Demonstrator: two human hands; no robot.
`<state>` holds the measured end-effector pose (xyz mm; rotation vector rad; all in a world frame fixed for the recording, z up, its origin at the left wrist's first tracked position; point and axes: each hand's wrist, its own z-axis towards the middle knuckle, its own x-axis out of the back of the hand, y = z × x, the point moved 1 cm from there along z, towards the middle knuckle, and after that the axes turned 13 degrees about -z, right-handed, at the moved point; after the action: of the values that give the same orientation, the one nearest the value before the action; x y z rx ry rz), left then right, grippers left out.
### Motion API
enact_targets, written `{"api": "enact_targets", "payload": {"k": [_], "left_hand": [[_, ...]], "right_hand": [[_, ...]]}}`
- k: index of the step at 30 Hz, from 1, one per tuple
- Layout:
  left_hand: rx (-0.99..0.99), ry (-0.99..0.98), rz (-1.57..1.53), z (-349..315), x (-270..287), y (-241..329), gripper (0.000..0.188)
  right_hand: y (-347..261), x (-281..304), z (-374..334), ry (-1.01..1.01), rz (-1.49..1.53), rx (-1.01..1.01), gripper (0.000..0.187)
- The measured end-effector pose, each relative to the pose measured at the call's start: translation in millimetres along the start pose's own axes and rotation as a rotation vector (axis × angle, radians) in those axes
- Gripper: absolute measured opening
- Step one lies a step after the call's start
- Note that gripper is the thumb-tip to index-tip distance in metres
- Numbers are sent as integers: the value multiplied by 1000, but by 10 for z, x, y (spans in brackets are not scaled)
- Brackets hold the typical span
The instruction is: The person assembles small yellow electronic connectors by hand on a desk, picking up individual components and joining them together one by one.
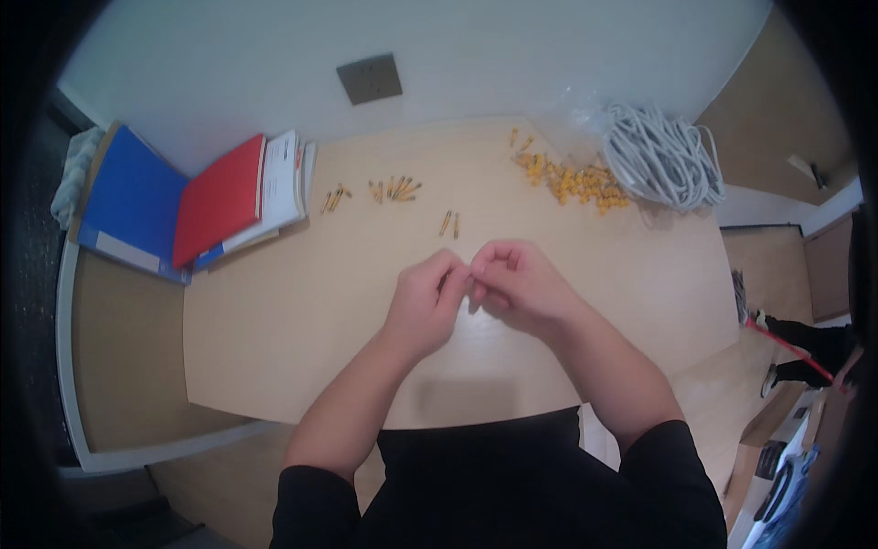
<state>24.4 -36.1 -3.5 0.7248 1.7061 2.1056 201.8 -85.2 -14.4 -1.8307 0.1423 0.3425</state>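
Note:
My left hand (422, 302) and my right hand (526, 288) meet over the middle of the wooden desk (274, 348), fingertips pinched together. Whatever lies between them is too small and hidden to make out. Just beyond my hands lie two slender yellow pieces with dark parts (446, 223), side by side. Farther left are more such yellow pieces in two loose groups, one nearer the middle (401, 189) and one by the folders (335, 198). A heap of small yellow pieces (581, 186) spreads across the far right.
Behind the heap sits a coil of grey cable (660, 163) by clear plastic (578, 114). At left lie a blue folder (137, 197), a red folder (218, 203) and papers. A socket plate (369, 79) is on the wall. At right, another person (814, 352) stands by a red-handled mop (791, 348).

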Motion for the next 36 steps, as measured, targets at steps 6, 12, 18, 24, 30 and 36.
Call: {"api": "enact_targets", "payload": {"k": [6,12,18,24,30,36], "left_hand": [[-60,38,-29,1,-29,42,5],[-96,14,5,53,-26,22,4],[-29,61,26,40,38,-44,7],[-69,88,16,58,8,-10,9],[-133,101,35,68,-21,-75,6],[-91,71,75,90,-16,-114,4]], "right_hand": [[-58,-47,-25,20,28,-42,17],[-76,-18,-4,3,-11,-50,22],[-65,-44,4,42,5,-5,17],[-94,-40,-26,79,18,45,7],[-105,27,-12,79,-162,-43,8],[-183,126,-27,48,-277,-23,12]]}}
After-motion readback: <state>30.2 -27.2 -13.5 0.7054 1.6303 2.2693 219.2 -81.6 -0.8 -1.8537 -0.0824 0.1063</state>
